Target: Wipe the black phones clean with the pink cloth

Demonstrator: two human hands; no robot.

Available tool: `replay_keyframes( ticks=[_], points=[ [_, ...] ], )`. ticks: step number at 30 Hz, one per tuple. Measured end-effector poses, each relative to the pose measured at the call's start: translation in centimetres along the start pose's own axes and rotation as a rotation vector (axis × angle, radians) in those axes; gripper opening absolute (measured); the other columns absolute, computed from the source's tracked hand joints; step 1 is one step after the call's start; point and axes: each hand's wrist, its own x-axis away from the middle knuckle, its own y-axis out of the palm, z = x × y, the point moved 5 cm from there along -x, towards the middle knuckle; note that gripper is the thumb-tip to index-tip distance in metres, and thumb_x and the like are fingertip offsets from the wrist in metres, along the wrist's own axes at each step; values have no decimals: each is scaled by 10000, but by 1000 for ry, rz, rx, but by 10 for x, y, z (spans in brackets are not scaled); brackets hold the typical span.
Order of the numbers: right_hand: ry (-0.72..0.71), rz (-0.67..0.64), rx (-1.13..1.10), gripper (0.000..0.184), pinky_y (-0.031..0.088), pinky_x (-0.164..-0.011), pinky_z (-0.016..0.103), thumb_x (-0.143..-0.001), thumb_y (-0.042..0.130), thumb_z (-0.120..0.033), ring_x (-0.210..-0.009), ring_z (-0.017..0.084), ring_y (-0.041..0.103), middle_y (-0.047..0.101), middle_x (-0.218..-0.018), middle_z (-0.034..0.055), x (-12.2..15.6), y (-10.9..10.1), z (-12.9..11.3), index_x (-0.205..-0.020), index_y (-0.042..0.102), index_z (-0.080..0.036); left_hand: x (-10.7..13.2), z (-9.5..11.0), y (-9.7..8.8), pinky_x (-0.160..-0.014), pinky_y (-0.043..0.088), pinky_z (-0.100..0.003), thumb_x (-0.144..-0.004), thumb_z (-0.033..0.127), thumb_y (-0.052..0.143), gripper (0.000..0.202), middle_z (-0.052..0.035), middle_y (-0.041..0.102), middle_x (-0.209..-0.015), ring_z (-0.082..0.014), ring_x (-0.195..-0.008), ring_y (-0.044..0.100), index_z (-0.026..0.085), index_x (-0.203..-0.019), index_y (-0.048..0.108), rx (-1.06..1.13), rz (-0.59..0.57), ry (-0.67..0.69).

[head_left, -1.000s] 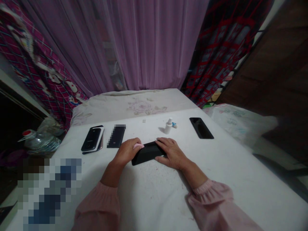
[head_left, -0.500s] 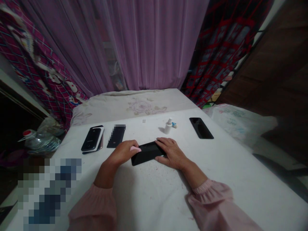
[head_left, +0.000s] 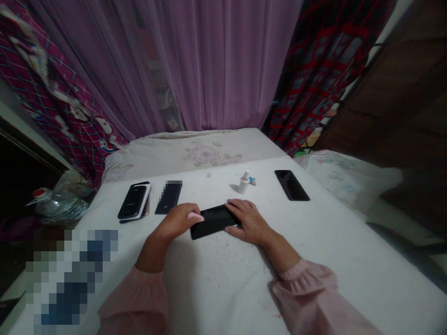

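A black smartphone (head_left: 213, 221) lies on the white cloth in front of me, its dark glossy screen facing up and its long side slightly slanted. My left hand (head_left: 182, 217) is closed at its left end, with a small pink piece (head_left: 195, 216) pinched under the fingers against the screen. Whether that piece is cloth or sponge I cannot tell. On the right, my right hand (head_left: 249, 222) grips the phone's other end, thumb at the near edge and fingers at the far edge. A white spray bottle (head_left: 243, 182) stands just beyond, beside a small blue-and-white item (head_left: 252, 180).
A stack of phones (head_left: 133, 202) and a dark phone (head_left: 169, 199) lie at the left. Another black phone (head_left: 292, 185) lies at the right. A small pale square (head_left: 208, 175) sits farther back. Beyond the left edge is a large clear bottle (head_left: 61, 204) with a red cap.
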Motion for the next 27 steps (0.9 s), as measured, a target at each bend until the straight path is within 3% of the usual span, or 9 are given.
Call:
replay_keyframes(
  ticks=[5,12,20,27],
  points=[
    [1,2,2,684,308,-1061,528,-832,625,-523,-1291,336,451,501,-1423,185,0,0,0,-1397,500,-157,-3,-2,2,-664,369,-265,-829,391,567,197,12,680,-776,-187,-759,607,219,-786,651,-23,72,-21],
    [-1,13,10,676,306,-1062,525,-840,613,-524,-1295,335,451,500,-1423,190,0,1,1,-1398,500,-158,-7,-4,5,-658,359,-271,-870,419,522,229,-4,704,-853,-197,-805,616,228,-840,646,-68,134,-14],
    [-6,11,4,679,306,-1062,524,-845,604,-540,-1291,329,453,497,-1428,180,1,2,2,-1404,496,-170,0,-6,0,-679,400,-266,-815,396,580,192,5,698,-818,-197,-797,631,223,-816,663,7,18,-31],
    [0,7,6,687,302,-1064,526,-839,603,-545,-1293,330,452,499,-1427,182,0,2,2,-1403,495,-167,3,-9,0,-877,445,-303,-728,359,652,147,-42,697,-1096,-238,-1023,626,213,-735,642,67,-104,38]
  ],
)
